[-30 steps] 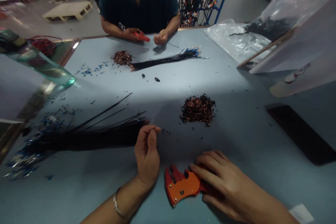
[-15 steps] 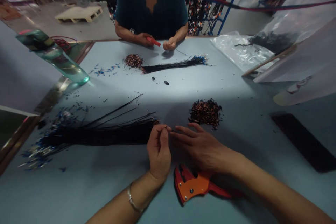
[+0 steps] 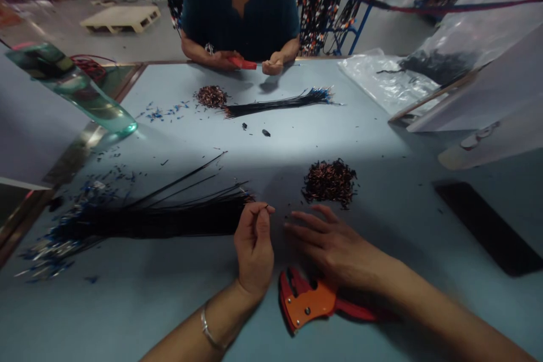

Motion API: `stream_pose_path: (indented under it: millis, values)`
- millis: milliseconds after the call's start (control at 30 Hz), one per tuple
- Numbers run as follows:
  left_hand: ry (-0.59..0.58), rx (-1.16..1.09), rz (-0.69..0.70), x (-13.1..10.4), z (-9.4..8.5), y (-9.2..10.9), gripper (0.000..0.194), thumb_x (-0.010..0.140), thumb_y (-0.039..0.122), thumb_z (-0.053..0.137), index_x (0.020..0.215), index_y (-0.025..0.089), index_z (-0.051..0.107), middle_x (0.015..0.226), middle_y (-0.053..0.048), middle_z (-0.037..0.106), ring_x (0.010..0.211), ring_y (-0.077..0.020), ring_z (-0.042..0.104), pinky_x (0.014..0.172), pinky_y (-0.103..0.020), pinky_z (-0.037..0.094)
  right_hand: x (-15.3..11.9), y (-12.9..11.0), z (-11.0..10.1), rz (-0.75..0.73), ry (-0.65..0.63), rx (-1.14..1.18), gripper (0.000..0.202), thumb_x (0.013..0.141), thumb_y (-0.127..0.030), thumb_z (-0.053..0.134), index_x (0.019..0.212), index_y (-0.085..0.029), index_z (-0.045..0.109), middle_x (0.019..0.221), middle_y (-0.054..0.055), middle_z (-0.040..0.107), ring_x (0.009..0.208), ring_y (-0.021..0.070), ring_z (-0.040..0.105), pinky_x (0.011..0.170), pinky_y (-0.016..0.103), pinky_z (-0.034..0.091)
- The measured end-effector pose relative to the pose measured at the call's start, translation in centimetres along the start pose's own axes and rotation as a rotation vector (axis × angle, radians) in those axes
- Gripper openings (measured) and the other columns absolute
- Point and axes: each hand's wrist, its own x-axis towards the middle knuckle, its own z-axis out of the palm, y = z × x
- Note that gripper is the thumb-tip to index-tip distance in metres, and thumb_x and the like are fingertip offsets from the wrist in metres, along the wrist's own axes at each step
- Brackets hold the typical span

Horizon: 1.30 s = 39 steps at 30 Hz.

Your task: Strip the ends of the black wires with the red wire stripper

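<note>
The blue-grey table [image 3: 178, 300] runs from me to a person [image 3: 241, 17] at its far edge, who holds a red tool [image 3: 244, 63]. On my side the long bundle of black wires [image 3: 161, 222] lies to the left, its blue-and-silver ends [image 3: 51, 257] fanned out far left and its other end close by my left hand [image 3: 255, 251]. A few wires lie splayed above the main bunch.

My right hand [image 3: 333, 243] is held with its fingers loosely spread and nothing in them, while my left has thumb and forefinger pinched together. The red-and-orange wire stripper [image 3: 309, 301] lies unheld on the table, just below my right hand.

Beyond that hand sits a heap of black and coppery offcuts [image 3: 330, 182], so I judge a good many ends are already stripped. Coppery tips [image 3: 249, 198] show at the bundle's near end; what share is left I can't count. Smallest is the dark sliver [image 3: 267, 206] at my left fingertips, probably a wire end, though it is too small and dim for me to be sure.
</note>
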Motion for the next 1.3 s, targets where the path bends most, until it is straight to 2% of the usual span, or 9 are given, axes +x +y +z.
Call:
stream_pose_path:
  millis: [167,367,600,667,767,867,1100,1167,1300]
  values:
    - [-0.007,0.021,-0.011,0.1,0.0,0.2,0.016,0.095,0.028,0.049,0.086,0.021,0.061,0.081,-0.001,0.06,0.079,-0.0146,0.056,0.076,-0.025,0.044,0.1,1.6,-0.6,0.17,0.059,-0.144,0.04,0.086,-0.004,0.047,0.123,-0.009,0.061,0.136,0.015,0.058,0.126,0.0368,0.045,0.1,0.057,0.032]
    - [-0.005,0.038,-0.023,0.1,-0.1,0.3,0.017,0.095,0.03,0.049,0.085,0.02,0.06,0.08,-0.001,0.059,0.077,-0.015,0.056,0.073,-0.025,0.046,2.2,0.4,-0.5,0.0,-0.008,-0.016,0.042,0.088,-0.011,0.05,0.129,-0.012,0.057,0.14,0.013,0.054,0.132,0.034,0.04,0.103,0.058,0.03]
    - [0.001,0.036,-0.042,0.1,0.0,0.0,0.018,0.095,0.029,0.049,0.085,0.021,0.061,0.082,-0.001,0.06,0.08,-0.0147,0.056,0.077,-0.025,0.045,1.3,2.2,-0.6,0.178,0.061,-0.154,0.038,0.088,-0.002,0.047,0.122,-0.009,0.062,0.131,0.016,0.062,0.122,0.0363,0.049,0.097,0.056,0.035]
    - [-0.004,0.041,-0.04,0.1,0.0,-0.1,0.018,0.095,0.029,0.049,0.085,0.021,0.061,0.082,0.0,0.059,0.08,-0.0142,0.055,0.076,-0.024,0.044,2.0,1.7,-0.8,0.135,0.076,-0.115,0.04,0.089,-0.004,0.046,0.127,-0.011,0.058,0.135,0.014,0.059,0.125,0.0345,0.046,0.099,0.055,0.034]
    - [0.001,0.031,-0.053,0.2,-0.1,-0.1,0.016,0.094,0.029,0.05,0.087,0.021,0.061,0.081,0.0,0.059,0.078,-0.0136,0.055,0.075,-0.023,0.044,3.7,0.4,-0.7,0.012,-0.01,-0.038,0.044,0.091,-0.009,0.046,0.135,-0.01,0.05,0.139,0.016,0.054,0.131,0.0333,0.041,0.101,0.057,0.031]
    - [0.017,0.025,-0.06,0.2,-0.1,-0.1,0.016,0.094,0.031,0.051,0.086,0.02,0.061,0.08,0.0,0.06,0.077,-0.0141,0.056,0.074,-0.024,0.045,4.4,0.6,-0.4,0.026,-0.024,-0.053,0.041,0.092,-0.006,0.045,0.132,-0.011,0.054,0.135,0.015,0.058,0.128,0.0331,0.044,0.1,0.057,0.033]
    - [0.01,0.013,-0.086,0.1,-0.2,-0.4,0.016,0.094,0.031,0.051,0.087,0.022,0.063,0.084,0.0,0.061,0.082,-0.0149,0.057,0.079,-0.026,0.044,-0.6,4.2,-1.2,0.263,0.125,-0.215,0.039,0.088,-0.001,0.045,0.121,-0.012,0.062,0.132,0.014,0.061,0.123,0.0336,0.049,0.096,0.054,0.037]
    - [0.008,0.002,-0.089,0.1,-0.3,-0.6,0.016,0.094,0.031,0.052,0.087,0.022,0.063,0.085,0.0,0.061,0.082,-0.0145,0.056,0.079,-0.025,0.044,-2.0,4.1,-1.7,0.268,0.161,-0.149,0.042,0.086,-0.003,0.046,0.124,-0.013,0.06,0.133,0.016,0.06,0.124,0.0318,0.048,0.097,0.052,0.038]
    - [0.015,-0.02,-0.097,0.2,-0.3,-0.8,0.014,0.093,0.031,0.053,0.088,0.023,0.063,0.085,0.001,0.062,0.082,-0.0137,0.056,0.078,-0.024,0.044,-3.5,2.6,-2.5,0.242,0.187,0.017,0.037,0.082,-0.005,0.048,0.113,-0.014,0.064,0.104,0.014,0.069,0.093,0.0258,0.06,0.085,0.045,0.045]
